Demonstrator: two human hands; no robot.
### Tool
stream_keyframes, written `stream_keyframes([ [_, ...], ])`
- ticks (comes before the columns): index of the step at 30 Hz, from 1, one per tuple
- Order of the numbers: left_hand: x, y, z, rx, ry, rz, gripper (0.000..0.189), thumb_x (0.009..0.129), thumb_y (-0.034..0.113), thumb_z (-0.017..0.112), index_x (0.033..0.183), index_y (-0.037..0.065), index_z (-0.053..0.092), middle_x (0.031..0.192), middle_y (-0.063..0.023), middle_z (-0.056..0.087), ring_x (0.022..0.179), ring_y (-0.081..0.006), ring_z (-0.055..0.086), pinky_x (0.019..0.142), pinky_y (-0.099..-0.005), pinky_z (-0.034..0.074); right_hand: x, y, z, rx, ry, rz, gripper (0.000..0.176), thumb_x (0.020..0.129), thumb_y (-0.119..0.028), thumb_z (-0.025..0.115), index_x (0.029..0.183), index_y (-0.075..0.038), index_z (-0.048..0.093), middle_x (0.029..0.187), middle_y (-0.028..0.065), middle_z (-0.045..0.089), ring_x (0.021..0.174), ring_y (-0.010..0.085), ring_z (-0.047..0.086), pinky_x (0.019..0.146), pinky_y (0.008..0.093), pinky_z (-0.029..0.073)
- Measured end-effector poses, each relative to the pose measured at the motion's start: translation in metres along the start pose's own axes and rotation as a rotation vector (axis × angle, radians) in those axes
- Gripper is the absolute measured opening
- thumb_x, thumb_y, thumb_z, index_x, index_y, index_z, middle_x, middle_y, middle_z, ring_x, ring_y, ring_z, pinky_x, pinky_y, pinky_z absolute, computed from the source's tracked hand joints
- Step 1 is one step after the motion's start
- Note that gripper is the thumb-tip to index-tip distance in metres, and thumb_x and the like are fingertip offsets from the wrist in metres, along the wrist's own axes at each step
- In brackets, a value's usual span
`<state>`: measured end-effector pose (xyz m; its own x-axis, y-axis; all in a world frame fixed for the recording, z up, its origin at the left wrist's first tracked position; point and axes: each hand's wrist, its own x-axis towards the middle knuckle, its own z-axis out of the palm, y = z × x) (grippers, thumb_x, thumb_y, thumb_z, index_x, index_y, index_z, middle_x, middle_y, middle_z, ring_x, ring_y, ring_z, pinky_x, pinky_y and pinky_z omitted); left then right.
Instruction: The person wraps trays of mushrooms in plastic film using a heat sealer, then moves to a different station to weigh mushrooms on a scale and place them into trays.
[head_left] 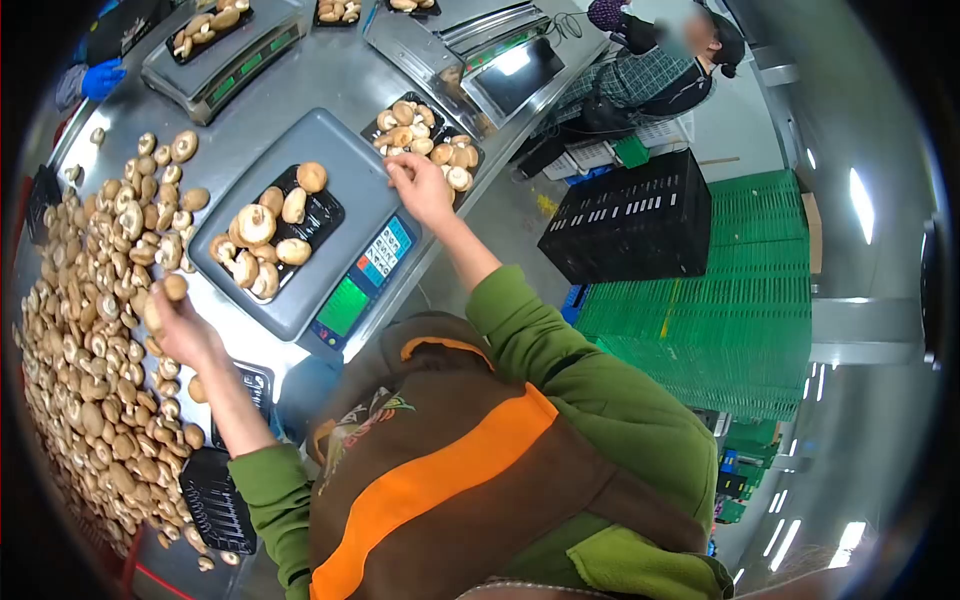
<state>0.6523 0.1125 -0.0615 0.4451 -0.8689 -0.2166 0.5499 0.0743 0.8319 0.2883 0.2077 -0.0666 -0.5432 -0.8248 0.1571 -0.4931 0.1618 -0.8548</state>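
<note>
My left hand [185, 330] is closed on a brown mushroom [175, 287] above the edge of a large mushroom pile [95, 370]. A grey digital scale [345, 150] with a lit green display stands in front of me. On its platform rests a black plastic tray [325, 214] with several mushrooms [256, 225] in it, some reaching over the rim. My right hand [422, 188] hovers by the scale's right edge, beside filled mushroom trays [405, 125]. Its thumb and fingers are drawn together; whatever they hold, if anything, is too small to make out.
Stacked black trays [215, 500] lie near my left forearm. Other scales [225, 60] stand across the metal table, where a blue-gloved hand [103, 78] of another person shows. A person [650, 75] sits at the right, near a black crate [630, 215] and stacked green crates [720, 320].
</note>
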Motion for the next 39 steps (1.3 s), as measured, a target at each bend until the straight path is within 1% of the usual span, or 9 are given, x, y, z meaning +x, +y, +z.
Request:
stream_keyframes([
  [3, 0.019, 0.001, -0.036, -0.054, 0.166, -0.086, 0.026, 0.088, 0.008, 0.061, 0.103, -0.013, 0.056, 0.102, -0.0184, 0.063, 0.094, -0.026, 0.064, 0.081, -0.0302, 0.056, 0.01, 0.005, -0.008, 0.014, -0.079, 0.047, 0.02, 0.089, -0.014, 0.058, 0.102, -0.001, 0.065, 0.079, 0.0056, 0.066, 0.069, 0.0105, 0.063, 0.063, 0.0243, 0.049],
  [15, 0.075, -0.03, -0.167, 0.121, 0.251, -0.209, 0.024, 0.088, 0.011, 0.062, 0.105, -0.005, 0.059, 0.099, -0.0125, 0.064, 0.089, -0.0213, 0.063, 0.077, -0.0301, 0.056, 0.035, -0.01, 0.008, 0.137, -0.212, -0.017, 0.017, 0.085, -0.012, 0.06, 0.097, 0.0, 0.066, 0.075, 0.0083, 0.068, 0.065, 0.0129, 0.065, 0.06, 0.027, 0.052],
  [28, 0.052, 0.001, -0.128, 0.27, 0.438, -0.282, 0.033, 0.083, 0.015, 0.07, 0.102, -0.01, 0.058, 0.098, -0.0144, 0.063, 0.085, -0.0225, 0.062, 0.078, -0.0317, 0.054, 0.031, -0.023, 0.005, 0.129, -0.248, 0.006, 0.019, 0.088, -0.011, 0.057, 0.101, 0.002, 0.064, 0.082, 0.0096, 0.068, 0.068, 0.0118, 0.065, 0.064, 0.0257, 0.052],
  [30, 0.052, 0.01, -0.129, 0.478, 0.148, -0.223, 0.05, 0.076, 0.018, 0.077, 0.112, -0.008, 0.054, 0.097, -0.0136, 0.063, 0.083, -0.0226, 0.063, 0.083, -0.0366, 0.052, 0.031, -0.03, 0.008, 0.12, -0.244, 0.032, 0.02, 0.089, -0.011, 0.057, 0.101, 0.002, 0.064, 0.079, 0.0091, 0.068, 0.068, 0.0121, 0.065, 0.064, 0.0257, 0.052],
  [33, 0.035, 0.011, -0.102, 1.188, 0.382, 0.226, 0.084, 0.07, 0.029, 0.082, 0.131, -0.007, 0.038, 0.114, -0.0207, 0.058, 0.101, -0.0289, 0.058, 0.092, -0.0398, 0.046, 0.025, -0.038, 0.018, 0.183, -0.202, 0.009, 0.019, 0.088, -0.013, 0.058, 0.099, 0.0, 0.065, 0.074, 0.0078, 0.067, 0.065, 0.0132, 0.065, 0.065, 0.0271, 0.053],
  [34, 0.032, 0.011, -0.096, 1.369, 0.463, 0.317, 0.088, 0.069, 0.03, 0.083, 0.133, -0.007, 0.035, 0.116, -0.0219, 0.057, 0.104, -0.03, 0.057, 0.092, -0.0396, 0.046, 0.024, -0.043, 0.017, 0.095, -0.285, 0.019, 0.027, 0.084, -0.016, 0.063, 0.106, -0.002, 0.063, 0.091, 0.0107, 0.067, 0.075, 0.0155, 0.065, 0.067, 0.0285, 0.053],
  [36, 0.024, 0.012, -0.085, 1.053, 0.332, 0.4, 0.087, 0.071, 0.032, 0.081, 0.133, -0.009, 0.036, 0.126, -0.0248, 0.05, 0.112, -0.0327, 0.053, 0.094, -0.0389, 0.044, 0.02, -0.058, 0.022, 0.04, -0.338, -0.066, 0.033, 0.08, -0.016, 0.066, 0.111, -0.004, 0.061, 0.104, 0.0115, 0.062, 0.086, 0.0193, 0.063, 0.076, 0.0315, 0.052],
  [38, 0.019, 0.015, -0.073, 1.191, 0.216, 0.432, 0.079, 0.072, 0.029, 0.08, 0.131, -0.007, 0.041, 0.123, -0.0247, 0.051, 0.11, -0.03, 0.054, 0.093, -0.039, 0.045, 0.02, -0.065, 0.03, -0.229, -0.39, -0.378, 0.055, 0.072, -0.016, 0.07, 0.123, -0.01, 0.053, 0.126, 0.0118, 0.05, 0.113, 0.0288, 0.05, 0.096, 0.0391, 0.043],
  [39, 0.022, 0.006, -0.073, 1.044, 0.183, 0.426, 0.072, 0.075, 0.024, 0.078, 0.129, -0.007, 0.043, 0.118, -0.0228, 0.054, 0.106, -0.0264, 0.055, 0.088, -0.0364, 0.048, 0.022, -0.067, 0.037, -0.199, -0.417, -0.44, 0.054, 0.07, -0.012, 0.069, 0.122, -0.012, 0.055, 0.12, 0.0111, 0.054, 0.118, 0.0309, 0.045, 0.1, 0.04, 0.039],
])
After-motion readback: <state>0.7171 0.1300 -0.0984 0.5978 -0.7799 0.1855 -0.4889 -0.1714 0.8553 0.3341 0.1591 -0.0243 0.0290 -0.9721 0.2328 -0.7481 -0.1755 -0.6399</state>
